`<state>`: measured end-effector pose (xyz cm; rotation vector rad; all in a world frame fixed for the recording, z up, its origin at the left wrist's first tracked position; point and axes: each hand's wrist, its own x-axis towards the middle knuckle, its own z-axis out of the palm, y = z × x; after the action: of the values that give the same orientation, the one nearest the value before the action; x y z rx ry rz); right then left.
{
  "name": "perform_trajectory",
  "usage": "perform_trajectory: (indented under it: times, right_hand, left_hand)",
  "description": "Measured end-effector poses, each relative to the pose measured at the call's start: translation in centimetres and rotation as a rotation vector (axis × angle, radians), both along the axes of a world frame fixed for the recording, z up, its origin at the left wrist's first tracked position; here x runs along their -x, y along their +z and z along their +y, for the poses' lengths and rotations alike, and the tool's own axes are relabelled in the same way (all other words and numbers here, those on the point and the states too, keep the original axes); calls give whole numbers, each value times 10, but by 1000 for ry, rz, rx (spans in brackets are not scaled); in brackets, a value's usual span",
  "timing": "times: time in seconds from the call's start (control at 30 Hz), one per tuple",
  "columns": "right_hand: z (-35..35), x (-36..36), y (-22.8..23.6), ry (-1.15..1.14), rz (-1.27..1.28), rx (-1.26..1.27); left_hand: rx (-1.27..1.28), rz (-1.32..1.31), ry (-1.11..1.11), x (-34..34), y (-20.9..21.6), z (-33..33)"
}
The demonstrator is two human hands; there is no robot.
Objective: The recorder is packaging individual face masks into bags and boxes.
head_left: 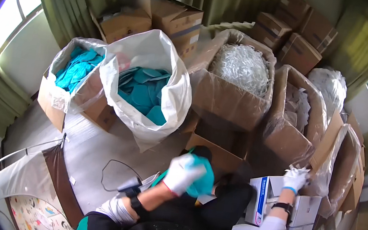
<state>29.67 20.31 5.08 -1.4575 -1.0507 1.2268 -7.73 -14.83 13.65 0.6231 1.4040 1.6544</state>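
Observation:
My left hand (pixel 182 173), in a white glove, is closed around a teal cloth piece (pixel 203 179) held above my dark lap. The hand is blurred. My right hand (pixel 295 178), also gloved in white, reaches to the right and grips the clear plastic liner (pixel 320 172) at the edge of a cardboard box (pixel 349 169). Just below that hand stands a small white and blue carton (pixel 262 197). Both wrists wear dark bands.
A big white sack (pixel 172 95) and a lined box (pixel 64 90) hold teal pieces at the left. Boxes of white stringy material (pixel 241 66) and white pieces (pixel 294 106) stand behind. Closed cartons (pixel 296 41) are stacked by green curtains. A black cable (pixel 113 173) lies on the floor.

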Motion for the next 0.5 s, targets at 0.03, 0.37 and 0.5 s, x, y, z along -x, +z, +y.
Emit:
perform_trajectory:
  times: [0.03, 0.37, 0.5]
  right_hand:
    - [5, -6, 15, -284, 584, 75]
    - [-102, 136, 57, 312, 718, 77]
    - [-131, 176, 94, 334, 824, 193]
  left_hand:
    - [-77, -117, 142, 28, -4, 2]
    - [54, -478, 936, 317, -52, 55]
    - [-112, -779, 710, 363, -124, 37]
